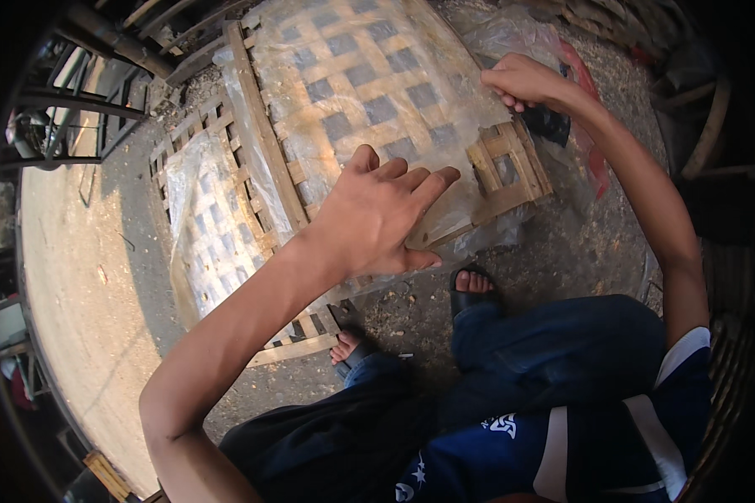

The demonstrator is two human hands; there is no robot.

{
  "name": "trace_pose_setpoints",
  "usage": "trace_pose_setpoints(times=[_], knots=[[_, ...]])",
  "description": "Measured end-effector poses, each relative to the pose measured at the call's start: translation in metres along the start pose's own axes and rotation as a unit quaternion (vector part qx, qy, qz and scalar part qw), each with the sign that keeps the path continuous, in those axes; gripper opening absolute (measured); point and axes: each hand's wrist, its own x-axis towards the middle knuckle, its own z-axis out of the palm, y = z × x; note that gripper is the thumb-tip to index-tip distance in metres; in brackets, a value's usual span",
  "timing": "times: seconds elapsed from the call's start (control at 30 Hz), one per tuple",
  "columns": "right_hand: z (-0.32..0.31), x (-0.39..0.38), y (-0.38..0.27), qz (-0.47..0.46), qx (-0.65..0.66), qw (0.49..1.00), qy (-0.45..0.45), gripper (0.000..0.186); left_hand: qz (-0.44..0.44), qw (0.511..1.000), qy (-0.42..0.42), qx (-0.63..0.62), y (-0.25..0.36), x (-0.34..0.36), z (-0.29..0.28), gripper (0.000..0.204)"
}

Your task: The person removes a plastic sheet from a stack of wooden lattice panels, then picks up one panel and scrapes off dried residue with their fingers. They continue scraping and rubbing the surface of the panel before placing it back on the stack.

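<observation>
A large wooden lattice panel lies in front of me under a clear, wrinkled plastic sheet. Above its near part is my left hand, back up, with fingers spread and thumb apart, holding nothing. At the panel's right side my right hand is closed, its curled fingers gripping the edge of the plastic sheet. Bare lattice shows at the near right corner, where the sheet does not cover it. To the left, a second lattice panel lies lower, partly under another plastic sheet.
My sandalled feet stand at the near edges of the panels, on a dirty, debris-strewn floor. Red plastic lies at the right beside more loose clear plastic. A dark metal frame stands far left; a curved chair-like wooden piece is far right.
</observation>
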Motion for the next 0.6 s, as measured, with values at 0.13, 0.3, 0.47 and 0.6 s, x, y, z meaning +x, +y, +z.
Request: trace_pose_setpoints(times=[0.13,0.3,0.47,0.6], knots=[[0.004,-0.05,-0.015,0.013,-0.044,0.97,-0.24,0.043,-0.02,0.999,-0.01,-0.036,0.009,0.0,0.001,0.069],[0.043,-0.087,-0.042,-0.157,-0.226,0.955,-0.109,0.047,-0.061,0.984,0.037,-0.163,-0.005,0.0,-0.003,0.063],[0.072,-0.102,-0.038,-0.265,-0.172,0.944,0.095,0.036,-0.072,0.969,0.084,-0.219,-0.014,0.004,-0.007,0.059],[0.051,-0.1,-0.038,-0.331,-0.252,0.89,0.187,0.026,-0.041,0.983,0.065,-0.169,-0.018,0.001,-0.019,0.057]])
